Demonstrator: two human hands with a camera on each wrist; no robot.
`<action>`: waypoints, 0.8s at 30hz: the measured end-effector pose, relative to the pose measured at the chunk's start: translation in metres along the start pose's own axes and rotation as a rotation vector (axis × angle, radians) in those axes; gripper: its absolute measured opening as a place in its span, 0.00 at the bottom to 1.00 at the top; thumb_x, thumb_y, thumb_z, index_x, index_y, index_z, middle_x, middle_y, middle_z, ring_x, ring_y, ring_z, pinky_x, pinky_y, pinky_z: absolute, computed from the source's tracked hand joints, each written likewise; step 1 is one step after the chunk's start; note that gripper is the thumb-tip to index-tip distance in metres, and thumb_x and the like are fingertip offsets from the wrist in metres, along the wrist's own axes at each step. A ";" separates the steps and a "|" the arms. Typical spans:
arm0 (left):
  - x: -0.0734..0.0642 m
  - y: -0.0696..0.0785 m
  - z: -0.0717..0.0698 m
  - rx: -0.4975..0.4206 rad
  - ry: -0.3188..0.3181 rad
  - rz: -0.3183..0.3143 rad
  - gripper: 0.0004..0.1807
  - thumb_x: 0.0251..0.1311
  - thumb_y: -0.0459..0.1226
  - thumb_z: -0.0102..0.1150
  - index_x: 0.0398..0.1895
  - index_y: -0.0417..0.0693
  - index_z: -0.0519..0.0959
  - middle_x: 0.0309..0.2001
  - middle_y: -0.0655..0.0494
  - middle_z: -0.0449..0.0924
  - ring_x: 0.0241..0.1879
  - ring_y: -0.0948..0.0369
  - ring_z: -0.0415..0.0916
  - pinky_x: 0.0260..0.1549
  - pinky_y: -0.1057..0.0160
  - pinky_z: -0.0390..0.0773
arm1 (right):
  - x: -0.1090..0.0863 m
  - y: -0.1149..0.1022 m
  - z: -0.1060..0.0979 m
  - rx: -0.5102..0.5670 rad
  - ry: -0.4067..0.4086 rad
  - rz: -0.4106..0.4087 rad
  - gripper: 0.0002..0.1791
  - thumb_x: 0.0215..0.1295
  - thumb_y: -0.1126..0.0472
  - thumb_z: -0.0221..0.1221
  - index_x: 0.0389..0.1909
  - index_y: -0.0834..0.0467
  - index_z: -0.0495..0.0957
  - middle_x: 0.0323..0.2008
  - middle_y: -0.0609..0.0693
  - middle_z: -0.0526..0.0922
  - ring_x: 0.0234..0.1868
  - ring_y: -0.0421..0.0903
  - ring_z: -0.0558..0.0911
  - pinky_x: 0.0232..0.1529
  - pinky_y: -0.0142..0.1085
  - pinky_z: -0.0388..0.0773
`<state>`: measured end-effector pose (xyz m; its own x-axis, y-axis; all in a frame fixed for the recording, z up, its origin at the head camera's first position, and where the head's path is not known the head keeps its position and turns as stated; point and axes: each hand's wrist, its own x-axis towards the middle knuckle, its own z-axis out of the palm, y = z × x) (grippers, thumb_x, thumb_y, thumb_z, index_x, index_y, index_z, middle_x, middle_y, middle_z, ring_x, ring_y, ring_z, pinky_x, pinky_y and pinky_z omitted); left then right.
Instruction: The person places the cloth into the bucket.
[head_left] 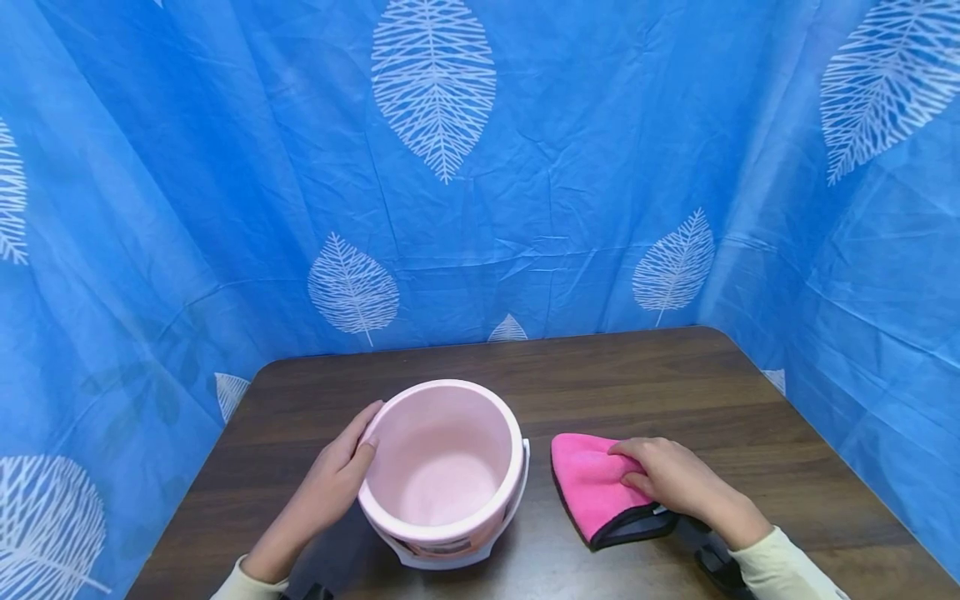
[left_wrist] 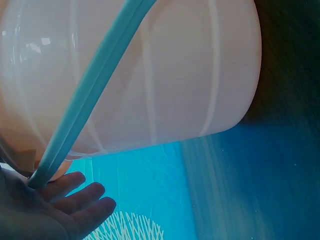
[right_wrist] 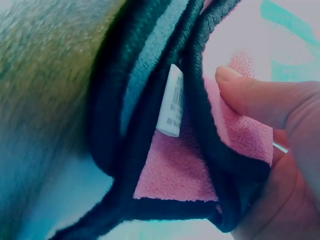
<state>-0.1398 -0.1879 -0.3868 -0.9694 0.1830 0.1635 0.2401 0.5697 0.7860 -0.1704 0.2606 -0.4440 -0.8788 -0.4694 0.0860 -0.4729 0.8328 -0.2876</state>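
Observation:
A pale pink bucket (head_left: pixel 442 492) stands upright on the table, its mouth facing up and nothing inside it. My left hand (head_left: pixel 330 479) holds its left rim, thumb over the edge and fingers along the outside. In the left wrist view, the fingers of that hand (left_wrist: pixel 65 207) extend past the lower end of the bucket's handle (left_wrist: pixel 95 90). To the right of the bucket lies a folded pink cloth (head_left: pixel 592 479) with black edging. My right hand (head_left: pixel 671 475) pinches its right side between thumb and fingers. A white label (right_wrist: pixel 171 102) shows between the folds.
The dark wooden table (head_left: pixel 600 375) has rounded far corners. Blue curtains (head_left: pixel 555 183) with white leaf prints surround it at the back and both sides. A black strap (head_left: pixel 720 567) sits at my right wrist.

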 end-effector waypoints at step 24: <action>0.001 -0.006 0.003 -0.072 0.022 0.037 0.28 0.78 0.34 0.43 0.77 0.34 0.58 0.75 0.35 0.60 0.73 0.42 0.60 0.65 0.48 0.62 | -0.003 -0.011 -0.023 0.004 0.049 0.031 0.20 0.59 0.63 0.72 0.53 0.61 0.84 0.46 0.54 0.87 0.47 0.53 0.86 0.49 0.54 0.83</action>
<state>-0.1418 -0.1887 -0.3931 -0.9609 0.1849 0.2061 0.2727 0.5039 0.8196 -0.1642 0.2601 -0.4190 -0.8953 -0.4282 0.1232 -0.4450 0.8456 -0.2949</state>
